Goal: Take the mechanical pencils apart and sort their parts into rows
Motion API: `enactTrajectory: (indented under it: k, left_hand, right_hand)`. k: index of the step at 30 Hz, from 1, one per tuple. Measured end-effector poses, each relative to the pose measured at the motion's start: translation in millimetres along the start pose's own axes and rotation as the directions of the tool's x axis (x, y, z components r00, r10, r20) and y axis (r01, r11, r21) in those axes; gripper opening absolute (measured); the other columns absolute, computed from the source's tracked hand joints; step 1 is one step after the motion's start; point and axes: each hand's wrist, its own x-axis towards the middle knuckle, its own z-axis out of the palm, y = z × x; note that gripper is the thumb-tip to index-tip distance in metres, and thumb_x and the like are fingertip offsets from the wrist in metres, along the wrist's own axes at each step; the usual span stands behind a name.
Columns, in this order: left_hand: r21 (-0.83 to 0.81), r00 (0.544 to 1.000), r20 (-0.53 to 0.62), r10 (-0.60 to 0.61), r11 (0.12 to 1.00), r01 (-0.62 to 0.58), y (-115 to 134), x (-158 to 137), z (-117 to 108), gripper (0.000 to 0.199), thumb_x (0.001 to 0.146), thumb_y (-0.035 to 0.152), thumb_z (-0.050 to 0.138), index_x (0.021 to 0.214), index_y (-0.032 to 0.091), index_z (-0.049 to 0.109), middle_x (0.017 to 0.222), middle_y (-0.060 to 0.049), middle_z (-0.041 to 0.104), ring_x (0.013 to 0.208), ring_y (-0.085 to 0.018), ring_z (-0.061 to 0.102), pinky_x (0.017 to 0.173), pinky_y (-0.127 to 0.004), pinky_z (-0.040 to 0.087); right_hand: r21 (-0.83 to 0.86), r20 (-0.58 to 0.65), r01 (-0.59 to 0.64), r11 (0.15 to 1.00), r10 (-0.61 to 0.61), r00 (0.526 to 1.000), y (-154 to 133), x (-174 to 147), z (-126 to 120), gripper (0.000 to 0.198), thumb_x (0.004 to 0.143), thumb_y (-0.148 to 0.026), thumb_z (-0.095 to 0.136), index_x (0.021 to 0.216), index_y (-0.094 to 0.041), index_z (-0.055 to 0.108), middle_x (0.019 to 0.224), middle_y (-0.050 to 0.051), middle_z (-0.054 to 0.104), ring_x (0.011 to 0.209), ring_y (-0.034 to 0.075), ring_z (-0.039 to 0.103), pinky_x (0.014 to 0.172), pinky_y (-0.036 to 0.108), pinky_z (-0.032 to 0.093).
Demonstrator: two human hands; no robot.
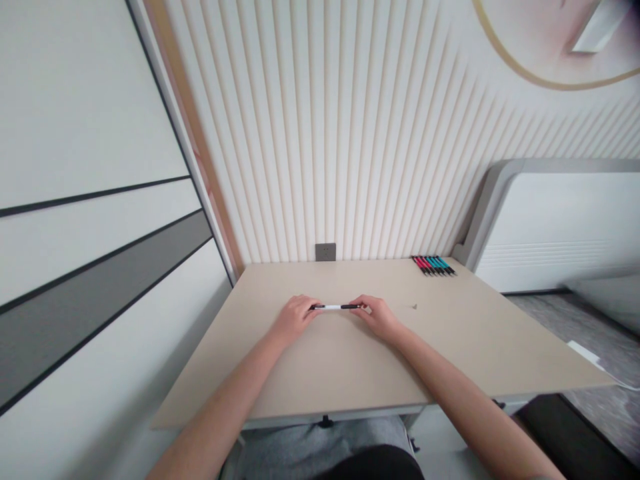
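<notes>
Head view showed that we pinched a black-and-white pen (333, 307) by its opposite ends, left hand (296, 316) and right hand (376, 316), around the desk (330, 373)'s middle, presumably to steady it level, while red and teal pens (434, 266) lay far right, seemingly aligned for order.

A slim, straight pen (333, 307), white along its middle and black toward both ends, is held at its two ends and positioned crosswise over the central part of the beige desk (335, 367), roughly parallel to the near edge, its outermost ends partly hidden.
</notes>
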Motion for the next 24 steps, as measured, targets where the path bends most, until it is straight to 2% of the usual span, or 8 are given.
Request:
enactTrajectory:
  k: [5, 9, 11, 15, 17, 19, 21, 24]
  left_hand:
    - [-0.013, 0.999, -0.033, -0.038, 0.999, 0.037, -9.3, -2.4, 1.4, 0.022, 0.096, 0.038, 0.052, 0.1, 0.02, 0.065, 0.091, -0.005, 0.069, 0.086, -0.019, 0.061, 0.081, -0.033, 0.046]
    - [-0.002, 0.999, -0.025, -0.02, 1.0, 0.02, -10.5, -2.4, 1.5, 0.025, 0.097, 0.039, 0.049, 0.098, 0.02, 0.065, 0.089, -0.005, 0.068, 0.085, -0.019, 0.061, 0.079, -0.033, 0.046]
    - [0.005, 0.999, -0.033, -0.007, 1.0, 0.007, -9.0, -2.0, 0.8, 0.024, 0.098, 0.038, 0.048, 0.099, 0.02, 0.065, 0.091, -0.005, 0.068, 0.087, -0.019, 0.061, 0.081, -0.033, 0.046]
    - [0.036, 0.999, -0.028, 0.025, 0.999, -0.024, -6.1, -1.5, -1.2, 0.023, 0.098, 0.035, 0.048, 0.1, 0.021, 0.065, 0.091, -0.006, 0.068, 0.088, -0.019, 0.06, 0.082, -0.034, 0.045]
    - [0.052, 0.999, -0.029, 0.029, 0.998, -0.027, -6.0, -1.4, -1.9, 0.023, 0.098, 0.035, 0.047, 0.099, 0.02, 0.065, 0.091, -0.006, 0.068, 0.087, -0.02, 0.06, 0.081, -0.034, 0.045]
    - [0.059, 0.999, -0.041, 0.028, 0.998, -0.026, -6.7, -1.6, -2.1, 0.023, 0.098, 0.034, 0.047, 0.099, 0.02, 0.065, 0.09, -0.006, 0.068, 0.086, -0.02, 0.06, 0.08, -0.034, 0.045]
    - [0.055, 0.998, -0.056, 0.025, 0.998, -0.022, -7.7, -1.9, -2.1, 0.022, 0.098, 0.034, 0.048, 0.097, 0.02, 0.065, 0.088, -0.005, 0.067, 0.084, -0.02, 0.06, 0.078, -0.033, 0.045]
    - [0.051, 0.997, -0.068, 0.019, 0.999, -0.015, -8.2, -2.3, -2.1, 0.02, 0.097, 0.033, 0.05, 0.096, 0.02, 0.065, 0.086, -0.005, 0.067, 0.082, -0.019, 0.06, 0.076, -0.032, 0.045]
  right_hand:
    - [-0.033, -0.043, 0.006, 0.999, -0.008, 0.999, 3.1, 0.6, -1.1, 0.019, 0.089, -0.036, 0.06, 0.096, -0.022, 0.07, 0.088, 0.006, 0.072, 0.077, 0.019, 0.063, 0.068, 0.03, 0.049]
    - [-0.062, -0.046, 0.015, 0.998, -0.018, 0.999, 3.1, 0.7, -3.2, 0.02, 0.09, -0.037, 0.058, 0.095, -0.022, 0.07, 0.088, 0.005, 0.072, 0.076, 0.018, 0.062, 0.069, 0.03, 0.048]
    - [-0.1, -0.009, 0.015, 0.995, -0.016, 1.0, 2.2, 0.4, -4.2, 0.023, 0.092, -0.039, 0.055, 0.091, -0.021, 0.069, 0.083, 0.004, 0.07, 0.075, 0.018, 0.061, 0.068, 0.029, 0.046]
    - [-0.17, 0.113, -0.001, 0.985, 0.02, 0.993, 1.3, -0.5, -5.6, 0.044, 0.099, -0.04, 0.038, 0.074, -0.02, 0.067, 0.071, 0.004, 0.066, 0.069, 0.017, 0.059, 0.069, 0.029, 0.044]
    - [-0.145, 0.113, -0.018, 0.989, 0.035, 0.993, 1.5, -0.6, -5.8, 0.041, 0.099, -0.04, 0.038, 0.082, -0.019, 0.069, 0.077, 0.004, 0.068, 0.071, 0.017, 0.06, 0.07, 0.029, 0.045]
    - [-0.101, 0.068, -0.011, 0.995, 0.017, 0.998, 1.9, -0.4, -6.1, 0.026, 0.094, -0.039, 0.051, 0.099, -0.02, 0.068, 0.088, 0.004, 0.069, 0.08, 0.018, 0.062, 0.074, 0.03, 0.046]
    - [-0.067, 0.024, 0.017, 0.998, -0.016, 1.0, 2.1, -0.2, -6.5, 0.029, 0.087, -0.037, 0.063, 0.111, -0.021, 0.064, 0.097, 0.005, 0.069, 0.088, 0.019, 0.062, 0.079, 0.031, 0.047]
    - [-0.057, -0.005, 0.038, 0.998, -0.039, 0.999, 1.9, 0.5, -7.1, 0.022, 0.088, -0.034, 0.062, 0.104, -0.021, 0.066, 0.094, 0.005, 0.069, 0.087, 0.019, 0.062, 0.079, 0.031, 0.047]
